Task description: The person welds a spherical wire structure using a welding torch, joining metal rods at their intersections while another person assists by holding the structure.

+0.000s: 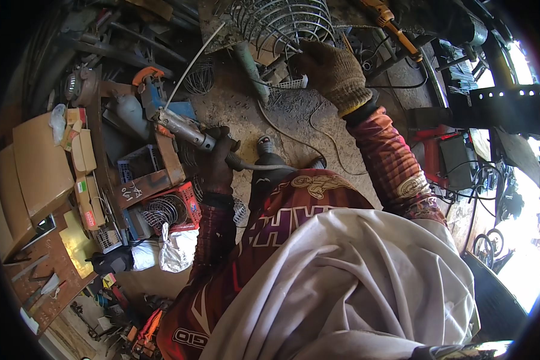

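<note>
The workshop floor [294, 114] is dirty and crowded with scrap. The right hand [333, 72], in a knit glove, clenches the rim of a wire guard [282, 21] lying on the floor ahead. The left hand [216, 159], dark-gloved, grasps a grinder [183, 129] tightly, near the guard but apart, so I judge the grinding is being prepared and needs the tool brought carefully onto the steadied wire.

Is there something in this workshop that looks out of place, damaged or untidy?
Nothing looks broken, but the floor is cluttered. A cable snakes loose across it between the gloved left hand, which grips a welding torch, and the gloved right hand on the wire cage. Boxes lie jumbled at left.
</note>
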